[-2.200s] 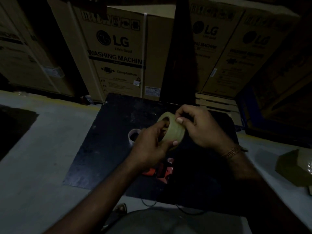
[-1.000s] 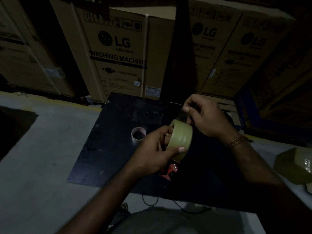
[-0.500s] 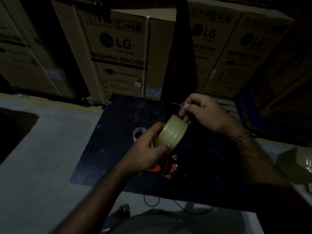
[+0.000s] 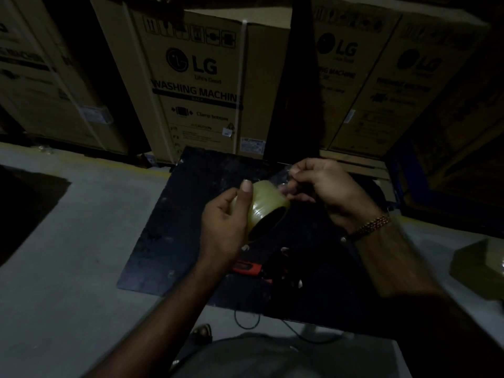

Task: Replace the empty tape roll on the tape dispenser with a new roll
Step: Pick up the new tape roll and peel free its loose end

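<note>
My left hand [image 4: 226,227] grips a new yellowish tape roll [image 4: 266,203] above the black board [image 4: 169,241], thumb over its rim, its dark core opening facing down and right. My right hand [image 4: 324,186] pinches the clear loose tape end [image 4: 283,175] just beyond the roll. The red and black tape dispenser [image 4: 248,266] lies on the board below my left wrist, partly covered. The empty white core is hidden behind my left hand.
Large cardboard washing machine boxes [image 4: 196,85] stand close behind the board. A stack of yellowish tape rolls [image 4: 480,266] sits on the grey floor at the right. A thin cable [image 4: 245,320] loops at the board's near edge. The scene is dim.
The roll turned in my left hand so its core opening faces me. My right hand peeled the tape end away from the roll. The empty core went out of sight behind my left hand.
</note>
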Available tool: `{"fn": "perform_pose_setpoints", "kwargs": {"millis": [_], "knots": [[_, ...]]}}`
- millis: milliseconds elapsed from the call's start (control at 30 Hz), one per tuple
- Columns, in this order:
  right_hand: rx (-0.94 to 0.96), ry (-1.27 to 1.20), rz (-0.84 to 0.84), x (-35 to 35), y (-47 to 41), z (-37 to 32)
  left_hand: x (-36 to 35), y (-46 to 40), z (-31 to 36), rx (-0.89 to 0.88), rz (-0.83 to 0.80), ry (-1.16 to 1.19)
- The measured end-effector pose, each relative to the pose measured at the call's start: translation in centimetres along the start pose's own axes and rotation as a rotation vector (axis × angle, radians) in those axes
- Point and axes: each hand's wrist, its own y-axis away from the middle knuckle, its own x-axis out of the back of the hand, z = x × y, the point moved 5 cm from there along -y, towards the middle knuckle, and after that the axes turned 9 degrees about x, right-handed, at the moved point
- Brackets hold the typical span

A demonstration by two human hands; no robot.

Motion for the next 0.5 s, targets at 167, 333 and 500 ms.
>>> {"fn": "perform_pose_setpoints", "kwargs": {"millis": [167, 333, 500], "knots": [[-0.023, -0.037, -0.006, -0.2, 0.3, -0.1, 0.4, -0.5, 0.3, -0.007, 0.065, 0.015], [0.006, -0.081, -0.015, -0.7, 0.1, 0.2, 0.7, -0.7, 0.9, -0.062, 0.138, 0.022], [0.098, -0.057, -0.008, -1.1, -0.3, 0.2, 0.9, -1.2, 1.1, -0.066, 0.138, 0.037]]}}
